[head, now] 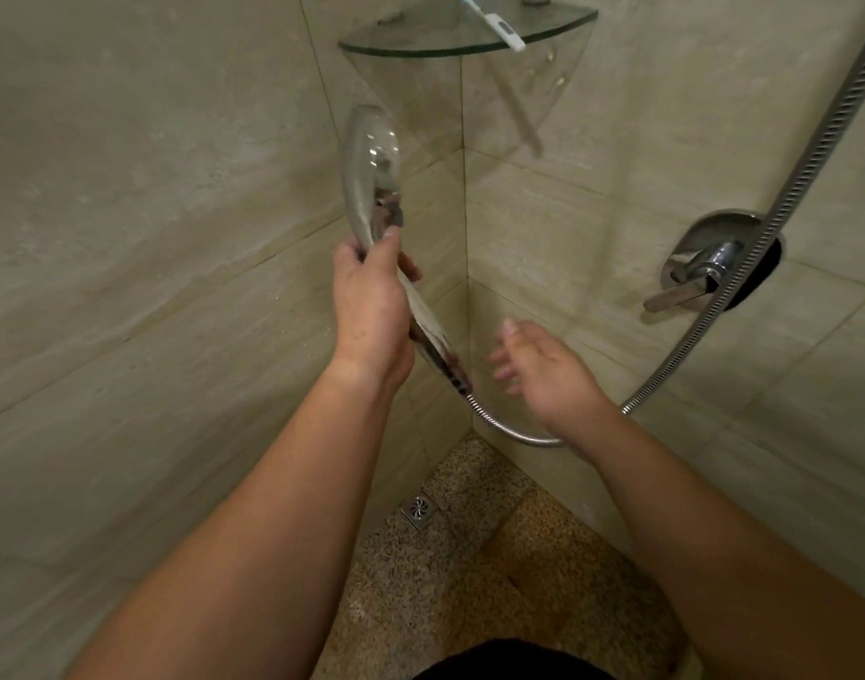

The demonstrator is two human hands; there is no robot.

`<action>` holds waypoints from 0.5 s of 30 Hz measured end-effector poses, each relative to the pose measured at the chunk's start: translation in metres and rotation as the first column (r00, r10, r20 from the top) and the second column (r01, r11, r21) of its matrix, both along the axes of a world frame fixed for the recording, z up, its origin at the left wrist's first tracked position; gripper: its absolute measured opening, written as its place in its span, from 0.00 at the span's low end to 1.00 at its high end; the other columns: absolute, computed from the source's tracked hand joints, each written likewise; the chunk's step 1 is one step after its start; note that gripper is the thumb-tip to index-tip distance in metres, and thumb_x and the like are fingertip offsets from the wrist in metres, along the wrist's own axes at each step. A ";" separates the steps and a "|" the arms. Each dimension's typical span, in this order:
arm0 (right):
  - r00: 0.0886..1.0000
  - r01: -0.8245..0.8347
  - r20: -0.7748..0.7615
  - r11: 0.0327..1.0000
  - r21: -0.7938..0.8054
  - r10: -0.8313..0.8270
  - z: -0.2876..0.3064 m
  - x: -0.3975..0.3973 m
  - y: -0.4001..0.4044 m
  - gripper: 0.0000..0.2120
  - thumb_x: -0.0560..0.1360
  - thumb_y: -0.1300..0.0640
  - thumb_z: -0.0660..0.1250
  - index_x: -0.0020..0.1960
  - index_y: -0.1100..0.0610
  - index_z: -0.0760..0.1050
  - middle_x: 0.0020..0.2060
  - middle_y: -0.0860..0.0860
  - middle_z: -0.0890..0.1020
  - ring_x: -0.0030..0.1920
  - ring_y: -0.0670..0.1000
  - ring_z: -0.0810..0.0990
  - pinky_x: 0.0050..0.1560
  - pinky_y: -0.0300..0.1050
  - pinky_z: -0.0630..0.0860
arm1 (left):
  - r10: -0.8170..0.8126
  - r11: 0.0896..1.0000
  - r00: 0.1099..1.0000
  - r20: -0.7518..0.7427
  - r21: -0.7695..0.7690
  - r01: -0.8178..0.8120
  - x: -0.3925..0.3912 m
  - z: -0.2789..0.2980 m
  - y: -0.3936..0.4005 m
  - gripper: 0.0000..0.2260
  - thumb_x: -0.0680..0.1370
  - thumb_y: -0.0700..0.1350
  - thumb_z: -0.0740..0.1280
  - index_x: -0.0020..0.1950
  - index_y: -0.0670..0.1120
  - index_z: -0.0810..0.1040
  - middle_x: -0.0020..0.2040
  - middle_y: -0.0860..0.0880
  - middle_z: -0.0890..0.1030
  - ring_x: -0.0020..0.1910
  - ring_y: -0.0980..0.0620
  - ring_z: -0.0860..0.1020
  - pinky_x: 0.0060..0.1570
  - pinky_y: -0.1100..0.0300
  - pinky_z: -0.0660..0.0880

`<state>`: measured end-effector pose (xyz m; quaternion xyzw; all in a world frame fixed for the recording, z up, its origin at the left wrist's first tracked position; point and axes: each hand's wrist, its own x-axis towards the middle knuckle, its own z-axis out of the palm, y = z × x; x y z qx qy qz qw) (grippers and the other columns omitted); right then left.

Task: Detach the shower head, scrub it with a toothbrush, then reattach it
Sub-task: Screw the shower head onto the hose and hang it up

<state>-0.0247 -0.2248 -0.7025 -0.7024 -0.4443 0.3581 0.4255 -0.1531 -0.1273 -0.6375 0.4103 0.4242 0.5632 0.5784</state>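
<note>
My left hand (pixel 369 301) grips the handle of the chrome shower head (pixel 367 174), which points up in front of the tiled corner. Its metal hose (pixel 715 306) loops down from the handle's lower end, passes behind my right hand and climbs toward the upper right. To the right of the handle's lower end, my right hand (pixel 543 370) hovers with its fingers spread and holds nothing. A white and blue toothbrush (pixel 499 24) lies on the glass corner shelf (pixel 420 44) above the shower head.
A chrome mixer lever (pixel 700 272) juts out of the right wall, behind the hose. Beige tiled walls meet in the corner ahead. A square floor drain (pixel 419 511) sits in the speckled floor below.
</note>
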 end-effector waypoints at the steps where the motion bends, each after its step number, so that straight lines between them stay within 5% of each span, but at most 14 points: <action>1: 0.993 0.089 -0.080 0.996 0.003 -0.088 -0.002 0.010 0.005 0.35 0.72 0.25 0.50 0.62 0.51 0.73 0.48 0.49 0.81 0.49 0.52 0.81 0.55 0.58 0.78 | -0.016 1.000 0.997 -0.071 0.020 0.017 0.001 -0.006 0.001 0.06 0.80 0.46 0.67 0.54 0.47 0.74 0.39 0.50 0.74 0.38 0.54 0.73 0.43 0.57 0.69; 4: 0.888 0.308 -0.342 0.950 -0.053 -0.307 -0.011 0.047 0.020 0.20 0.81 0.41 0.56 0.60 0.55 0.72 0.52 0.55 0.79 0.49 0.55 0.81 0.51 0.54 0.81 | -0.046 0.998 0.983 -0.176 0.042 0.054 0.009 -0.029 -0.002 0.06 0.78 0.42 0.70 0.47 0.49 0.74 0.40 0.52 0.74 0.38 0.57 0.71 0.43 0.57 0.68; 6: 0.795 0.395 -0.444 0.908 -0.139 -0.414 -0.017 0.068 0.027 0.19 0.81 0.45 0.58 0.64 0.56 0.70 0.51 0.54 0.77 0.52 0.57 0.81 0.46 0.50 0.81 | -0.054 0.997 0.976 -0.210 0.048 0.066 0.016 -0.046 -0.004 0.08 0.79 0.37 0.70 0.46 0.49 0.74 0.40 0.53 0.75 0.37 0.58 0.72 0.42 0.61 0.69; 11: 0.489 0.659 -0.625 0.727 -0.192 -0.608 -0.027 0.111 0.036 0.13 0.80 0.58 0.61 0.63 0.58 0.73 0.64 0.61 0.74 0.43 0.55 0.75 0.39 0.45 0.76 | -0.066 0.998 0.963 -0.262 0.002 0.069 0.028 -0.070 -0.008 0.12 0.78 0.35 0.73 0.60 0.39 0.79 0.48 0.50 0.83 0.44 0.59 0.81 0.50 0.68 0.78; 15: 0.381 0.747 -0.713 0.651 -0.139 -0.589 -0.028 0.135 0.044 0.18 0.80 0.61 0.61 0.69 0.62 0.68 0.66 0.66 0.72 0.31 0.50 0.69 0.36 0.43 0.76 | -0.004 0.998 0.973 -0.233 -0.062 -0.011 0.038 -0.079 -0.012 0.13 0.75 0.34 0.76 0.55 0.46 0.79 0.46 0.51 0.82 0.47 0.54 0.80 0.60 0.54 0.78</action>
